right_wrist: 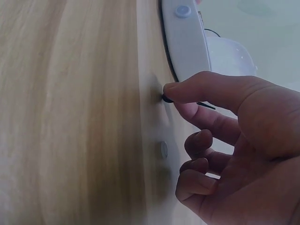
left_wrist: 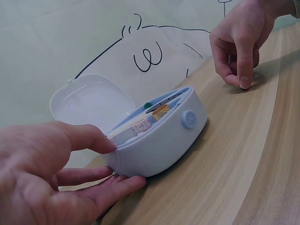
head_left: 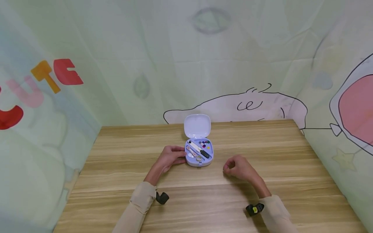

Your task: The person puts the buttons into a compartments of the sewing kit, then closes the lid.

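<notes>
An open light-blue sewing kit box (head_left: 213, 155) stands on the table with its white lid (head_left: 197, 126) tipped back. My left hand (head_left: 171, 158) is at its left side; in the left wrist view the thumb touches the rim and the extended fingers rest against the lower wall. To the right of the box, my right hand (head_left: 239, 167) is low over the table. Its thumb and forefinger pinch a small dark button (right_wrist: 166, 98), mostly covered by the fingertips, while the other fingers curl loosely. A small pale disc (right_wrist: 164, 149) lies on the wood beneath that hand.
Inside the box are a gold thimble (left_wrist: 161, 111), a rolled tape measure (left_wrist: 140, 126), a long white-and-black tool (head_left: 198, 149) and several colourful buttons (head_left: 205, 143). The wooden table (head_left: 131, 139) meets a printed cloth backdrop (head_left: 116, 81) at its far edge.
</notes>
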The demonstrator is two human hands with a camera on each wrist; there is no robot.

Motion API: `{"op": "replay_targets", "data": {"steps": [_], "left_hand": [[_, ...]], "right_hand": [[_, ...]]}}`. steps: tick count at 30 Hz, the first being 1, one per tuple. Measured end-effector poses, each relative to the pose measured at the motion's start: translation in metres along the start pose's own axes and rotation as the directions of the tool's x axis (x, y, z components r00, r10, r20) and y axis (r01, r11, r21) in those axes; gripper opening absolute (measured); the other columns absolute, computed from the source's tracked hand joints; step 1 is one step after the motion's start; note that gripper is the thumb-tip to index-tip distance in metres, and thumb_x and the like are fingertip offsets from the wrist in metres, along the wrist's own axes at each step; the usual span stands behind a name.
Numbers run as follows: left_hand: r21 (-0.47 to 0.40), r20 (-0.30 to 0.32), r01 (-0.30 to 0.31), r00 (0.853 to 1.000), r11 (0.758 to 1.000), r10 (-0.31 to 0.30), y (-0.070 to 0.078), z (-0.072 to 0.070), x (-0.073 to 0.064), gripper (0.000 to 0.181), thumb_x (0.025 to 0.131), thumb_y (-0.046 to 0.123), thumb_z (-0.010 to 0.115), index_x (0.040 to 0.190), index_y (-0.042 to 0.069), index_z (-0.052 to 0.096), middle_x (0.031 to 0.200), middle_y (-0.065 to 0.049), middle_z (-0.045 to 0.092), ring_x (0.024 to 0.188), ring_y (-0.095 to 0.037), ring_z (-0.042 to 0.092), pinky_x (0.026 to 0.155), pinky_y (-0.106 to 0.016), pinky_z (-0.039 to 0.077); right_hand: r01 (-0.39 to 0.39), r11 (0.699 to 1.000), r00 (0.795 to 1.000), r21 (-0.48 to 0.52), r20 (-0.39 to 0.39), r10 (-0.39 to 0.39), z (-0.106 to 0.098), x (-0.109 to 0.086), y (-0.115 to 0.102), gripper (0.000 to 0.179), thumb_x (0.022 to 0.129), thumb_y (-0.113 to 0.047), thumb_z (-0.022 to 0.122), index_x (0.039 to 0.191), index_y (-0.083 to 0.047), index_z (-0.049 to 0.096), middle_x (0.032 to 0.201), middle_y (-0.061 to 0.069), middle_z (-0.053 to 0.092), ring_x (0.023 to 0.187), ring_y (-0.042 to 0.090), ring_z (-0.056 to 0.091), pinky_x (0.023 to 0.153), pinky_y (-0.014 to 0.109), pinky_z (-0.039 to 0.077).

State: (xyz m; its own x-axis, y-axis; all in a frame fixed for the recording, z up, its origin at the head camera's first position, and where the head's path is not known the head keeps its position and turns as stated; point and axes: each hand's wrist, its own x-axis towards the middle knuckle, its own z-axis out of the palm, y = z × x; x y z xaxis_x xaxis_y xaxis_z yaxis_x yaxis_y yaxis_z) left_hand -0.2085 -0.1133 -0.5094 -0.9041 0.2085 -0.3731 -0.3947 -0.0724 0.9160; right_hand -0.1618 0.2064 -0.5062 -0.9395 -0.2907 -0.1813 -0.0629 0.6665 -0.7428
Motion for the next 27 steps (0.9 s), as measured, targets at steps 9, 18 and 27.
{"op": "replay_targets", "data": {"steps": [9, 18, 27], "left_hand": [[0.004, -0.010, 0.011, 1.000, 1.000, -0.011, 0.000, 0.000, 0.000, 0.034, 0.096, -0.007, 0.068, 0.127, -0.017, 0.057, 0.119, -0.025, 0.062, 0.093, -0.024, 0.070, 0.088, -0.039, 0.064], [0.000, -0.006, 0.005, 1.000, 1.000, -0.005, 0.003, 0.001, 0.000, 0.034, 0.096, -0.008, 0.067, 0.127, -0.018, 0.057, 0.118, -0.025, 0.061, 0.093, -0.024, 0.070, 0.088, -0.039, 0.064], [-0.006, -0.016, 0.004, 1.000, 1.000, -0.004, 0.002, 0.003, -0.002, 0.033, 0.096, -0.009, 0.066, 0.126, -0.018, 0.057, 0.117, -0.024, 0.062, 0.091, -0.023, 0.070, 0.087, -0.038, 0.064]], "right_hand": [[0.015, 1.000, 1.000, -0.020, 0.005, -0.015, -0.005, 0.011, -0.010, 0.005, 0.087, -0.005, 0.077, 0.084, -0.008, 0.076, 0.080, -0.001, 0.067, 0.075, 0.017, 0.057, 0.065, 0.030, 0.052], [0.059, 0.998, 0.998, -0.023, -0.030, -0.059, -0.016, 0.028, -0.031, 0.005, 0.090, -0.012, 0.078, 0.086, -0.009, 0.078, 0.079, 0.001, 0.061, 0.078, 0.020, 0.052, 0.064, 0.030, 0.044], [0.054, 0.997, 0.998, 0.056, -0.045, -0.052, -0.018, 0.043, -0.043, 0.005, 0.092, -0.013, 0.077, 0.088, -0.010, 0.078, 0.081, 0.005, 0.056, 0.083, 0.023, 0.048, 0.064, 0.031, 0.038]]}}
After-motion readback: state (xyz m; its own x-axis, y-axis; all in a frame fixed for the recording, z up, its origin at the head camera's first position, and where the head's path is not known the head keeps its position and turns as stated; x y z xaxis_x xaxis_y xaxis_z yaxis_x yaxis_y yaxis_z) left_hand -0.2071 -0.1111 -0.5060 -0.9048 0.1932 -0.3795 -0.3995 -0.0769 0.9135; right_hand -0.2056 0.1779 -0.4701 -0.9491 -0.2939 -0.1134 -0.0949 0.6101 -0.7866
